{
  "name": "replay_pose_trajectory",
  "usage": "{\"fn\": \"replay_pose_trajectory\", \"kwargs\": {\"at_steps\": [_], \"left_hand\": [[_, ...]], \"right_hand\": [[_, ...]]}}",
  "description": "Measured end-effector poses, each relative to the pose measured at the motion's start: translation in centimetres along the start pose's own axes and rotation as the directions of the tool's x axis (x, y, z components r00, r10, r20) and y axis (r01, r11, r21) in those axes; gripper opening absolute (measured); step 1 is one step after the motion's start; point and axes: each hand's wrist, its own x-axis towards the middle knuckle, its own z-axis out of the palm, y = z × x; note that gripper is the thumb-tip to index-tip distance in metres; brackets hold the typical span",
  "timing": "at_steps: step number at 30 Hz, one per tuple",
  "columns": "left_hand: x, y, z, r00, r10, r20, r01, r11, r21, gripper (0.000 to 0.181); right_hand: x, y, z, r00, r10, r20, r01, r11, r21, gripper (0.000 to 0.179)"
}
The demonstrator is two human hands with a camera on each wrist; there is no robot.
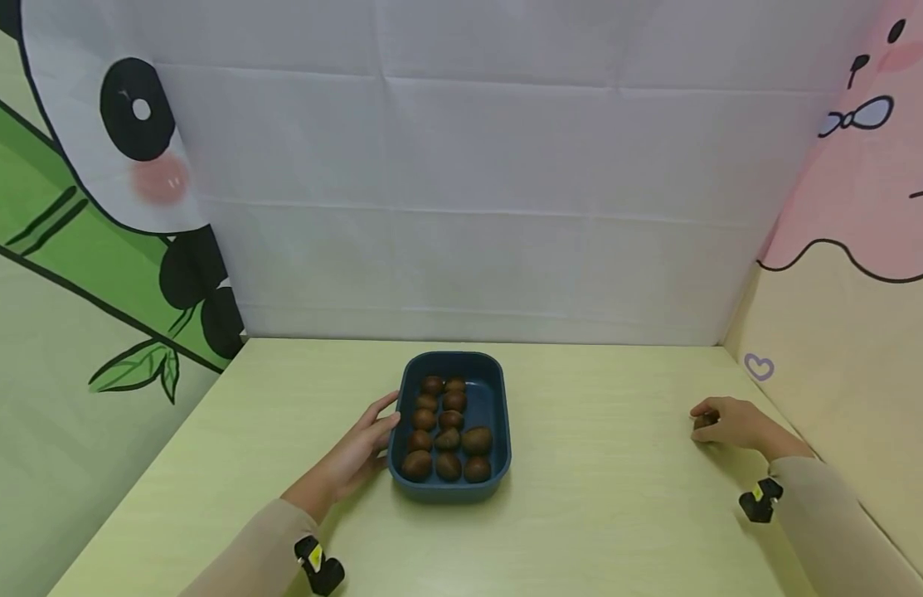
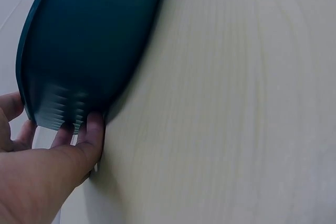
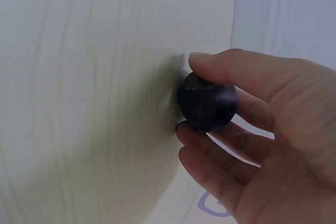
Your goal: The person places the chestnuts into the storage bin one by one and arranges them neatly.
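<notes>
A dark blue rectangular tub (image 1: 494, 406) with rounded corners stands on the table, holding several brown chestnuts (image 1: 450, 420) laid in rough rows. My left hand (image 1: 355, 460) is at its left side, relaxed fingertips touching the outer wall. In the left wrist view those fingers (image 2: 94, 129) lie against the ribbed end of the tub (image 2: 89, 40). Far to the right, my right hand (image 1: 737, 424) pinches one chestnut (image 3: 207, 103) between thumb and fingers, close over the tabletop. The chestnut is dark and shiny, with a dull brown patch on top.
The pale wood-grain table (image 1: 595, 464) ends at a white cloth backdrop (image 1: 461, 191). A cream and pink printed panel (image 1: 857, 348) runs along the right edge, near my right forearm. On the left stands a green panda-print panel (image 1: 110, 315).
</notes>
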Motion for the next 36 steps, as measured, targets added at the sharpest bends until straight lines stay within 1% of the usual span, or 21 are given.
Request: {"fn": "replay_pose_trajectory", "kwargs": {"at_steps": [2,5,7,9,14,18,22,29,32,36], "left_hand": [[0.0,0.0,0.0,1.000,0.002,0.012,-0.002,1.000,-0.006,0.064],[0.0,-0.1,0.0,1.000,-0.001,0.005,0.001,1.000,-0.009,0.064],[-0.1,0.0,0.0,1.000,0.006,0.007,-0.006,1.000,0.005,0.065],[-0.1,0.0,0.0,1.000,0.003,0.002,-0.003,1.000,0.003,0.065],[-0.1,0.0,0.0,1.000,-0.008,0.007,0.008,1.000,-0.012,0.064],[-0.1,0.0,0.0,1.000,-0.002,0.014,0.002,1.000,-0.004,0.065],[0.0,0.1,0.1,1.000,-0.002,0.012,0.002,1.000,-0.002,0.065],[0.1,0.1,0.1,1.000,-0.004,0.013,0.004,1.000,-0.002,0.065],[0.1,0.0,0.1,1.000,-0.005,0.013,0.005,1.000,-0.001,0.065],[0.0,0.0,0.0,1.000,-0.003,0.014,0.003,1.000,-0.001,0.064]], "right_hand": [[0.1,0.0,0.0,1.000,0.000,0.002,0.000,1.000,-0.003,0.041],[0.2,-0.3,0.1,1.000,0.000,0.000,0.000,1.000,-0.007,0.041],[0.3,-0.8,0.1,1.000,-0.013,0.002,0.013,1.000,-0.004,0.041],[0.5,-1.4,0.3,1.000,-0.025,0.004,0.025,1.000,0.001,0.041],[1.2,-3.6,0.5,0.996,-0.088,-0.001,0.088,0.996,-0.001,0.043],[1.9,-6.1,0.5,0.989,-0.150,-0.007,0.150,0.989,0.000,0.040],[2.7,-9.1,0.6,0.979,-0.202,-0.001,0.202,0.979,0.024,0.038],[3.9,-14.5,0.8,0.961,-0.272,0.044,0.270,0.961,0.058,0.034],[4.4,-16.9,1.0,0.948,-0.313,0.063,0.308,0.948,0.074,0.033],[5.0,-19.8,1.2,0.918,-0.383,0.098,0.374,0.922,0.098,0.031]]}}
